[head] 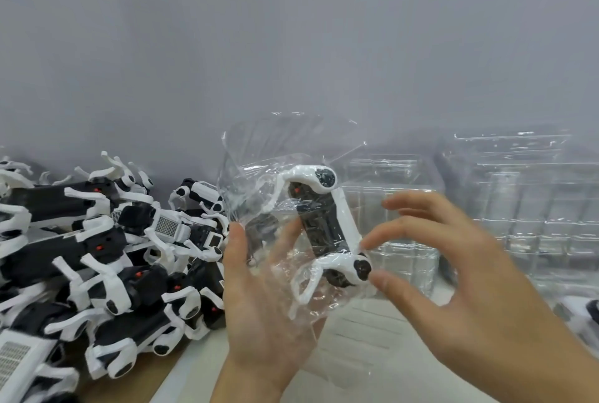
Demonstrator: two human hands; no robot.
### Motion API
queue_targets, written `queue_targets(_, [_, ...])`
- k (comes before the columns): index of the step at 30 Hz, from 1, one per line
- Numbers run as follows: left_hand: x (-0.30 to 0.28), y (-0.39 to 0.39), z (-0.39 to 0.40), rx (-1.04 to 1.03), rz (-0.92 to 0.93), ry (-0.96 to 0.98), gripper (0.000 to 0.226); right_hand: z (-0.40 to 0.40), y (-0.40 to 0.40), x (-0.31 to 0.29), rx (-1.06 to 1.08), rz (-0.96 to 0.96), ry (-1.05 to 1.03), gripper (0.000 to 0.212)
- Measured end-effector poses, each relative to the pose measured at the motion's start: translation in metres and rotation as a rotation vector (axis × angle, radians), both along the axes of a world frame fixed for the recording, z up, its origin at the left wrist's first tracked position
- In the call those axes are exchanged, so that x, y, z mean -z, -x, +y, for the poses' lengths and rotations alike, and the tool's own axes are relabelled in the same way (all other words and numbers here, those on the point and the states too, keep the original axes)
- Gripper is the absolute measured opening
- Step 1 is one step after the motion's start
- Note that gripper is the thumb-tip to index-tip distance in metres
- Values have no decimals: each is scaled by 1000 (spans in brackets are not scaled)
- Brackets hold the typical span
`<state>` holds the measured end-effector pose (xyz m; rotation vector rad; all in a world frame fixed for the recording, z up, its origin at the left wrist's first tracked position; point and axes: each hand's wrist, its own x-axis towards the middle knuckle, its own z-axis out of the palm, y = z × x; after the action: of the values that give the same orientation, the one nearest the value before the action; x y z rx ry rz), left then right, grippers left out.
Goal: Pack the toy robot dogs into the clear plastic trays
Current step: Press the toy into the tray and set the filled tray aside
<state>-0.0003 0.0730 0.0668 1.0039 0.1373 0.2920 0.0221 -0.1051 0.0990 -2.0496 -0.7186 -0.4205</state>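
A black and white toy robot dog (319,227) sits inside a clear plastic tray (278,175) that is held up in the air at the centre. My left hand (262,299) holds the tray from below and behind, thumb on its left side, fingers seen through the plastic. My right hand (453,273) is at the right of the tray with spread fingers; its thumb and a fingertip touch the dog's lower white leg joint (361,268). A heap of several more toy robot dogs (107,250) lies on the table to the left.
Stacks of clear plastic trays (505,208) stand at the right and behind the held tray. Another dog in plastic (583,315) shows at the right edge. A grey wall (291,45) rises behind. The white table surface (356,347) lies below my hands.
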Motion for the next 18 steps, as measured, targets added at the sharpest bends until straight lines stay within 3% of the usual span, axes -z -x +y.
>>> queue_targets(4, [4, 1, 2, 75, -30, -96, 86, 4, 0, -2, 79, -82, -132, 11])
queue_targets(11, [2, -1, -3, 369, -48, -9, 76, 19, 4, -5, 223, -292, -269, 18])
queue_targets(15, [8, -6, -3, 345, -22, -21, 92, 18, 2, -4, 208, -303, -310, 18])
queue_targets(18, [13, -9, -2, 340, -89, -15, 81, 18, 1, -4, 191, -293, -338, 21])
